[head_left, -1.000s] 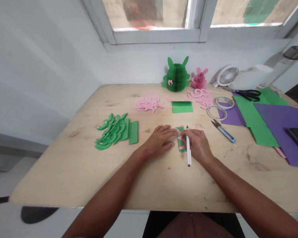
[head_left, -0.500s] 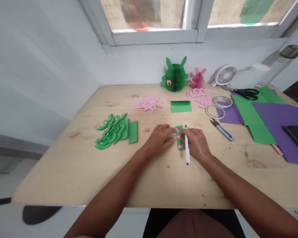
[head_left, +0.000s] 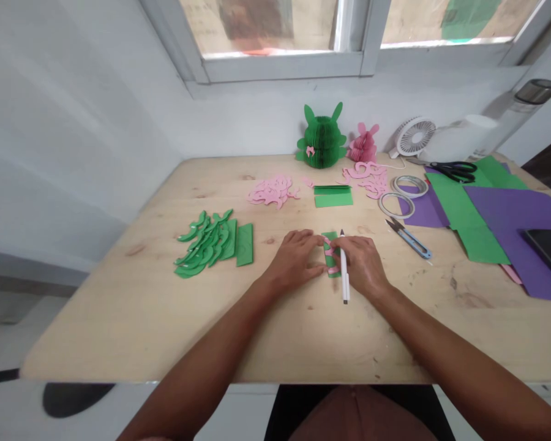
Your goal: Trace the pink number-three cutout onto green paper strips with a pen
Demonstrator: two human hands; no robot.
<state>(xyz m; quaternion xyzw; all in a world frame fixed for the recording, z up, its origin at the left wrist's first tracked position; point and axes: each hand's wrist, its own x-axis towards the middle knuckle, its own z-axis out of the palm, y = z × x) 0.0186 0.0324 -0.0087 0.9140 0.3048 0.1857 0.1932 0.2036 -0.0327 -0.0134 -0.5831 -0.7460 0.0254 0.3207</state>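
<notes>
My left hand [head_left: 298, 254] fingers lay flat on the green strip [head_left: 331, 253] to hold it down — right hand [head_left: 362, 262] pinched the pen [head_left: 344, 269] beside the pink cutout [head_left: 329, 247].

green strip [head_left: 331, 254]: small paper rectangle, flat on desk [head_left: 275, 318], frame centre
pink cutout [head_left: 329, 249]: lying on strip
white pen [head_left: 343, 269]: just right of strip

You're sitting at what looks like a home craft corner: a plain wooden table [head_left: 275, 331] pushed against a white wall under a window [head_left: 349, 37], covered in green and purple paper sheets [head_left: 509, 208], pink cutouts [head_left: 270, 191], tape rolls [head_left: 398, 205], scissors [head_left: 454, 168], plus finished honeycomb paper bunnies [head_left: 322, 138] and a little desk fan [head_left: 412, 138].
</notes>
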